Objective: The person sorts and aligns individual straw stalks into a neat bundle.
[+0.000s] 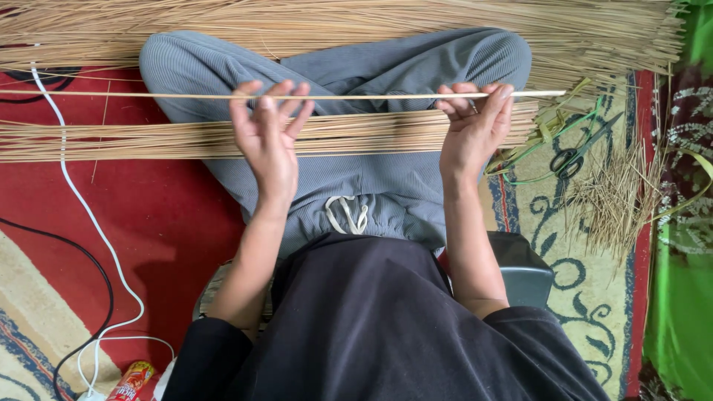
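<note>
A thin pale stick (371, 96) is what both hands are on here, stretched out level across the person's crossed legs, just above the knees in the picture. The right hand (475, 130) has it pinched near its far end, fingers curled over the top and thumb underneath, so that one's closed on it. The left hand (269, 134) is looser: fingers spread and mostly straight, the fingertips (286, 90) just touching the stick from below, palm open, not really gripping anything.

Right under the hands there's a flat bundle of sticks (148, 139) of the same sort lying across the lap and running off to the left edge. The legs are in grey ribbed trousers (356, 174) with a white drawstring (347, 215), and the top is black.

Further out, a much bigger heap of the same straw-coloured sticks (371, 26) fills the top of the view. To the right, on the patterned carpet (587, 297), there's a pair of black-handled scissors (575, 156) lying among green strips (546, 126) and a little pile of short trimmed ends (613, 200). On the red part of the rug to the left, a white cable (89, 215) and a black cable (82, 256) snake down toward the bottom corner.
</note>
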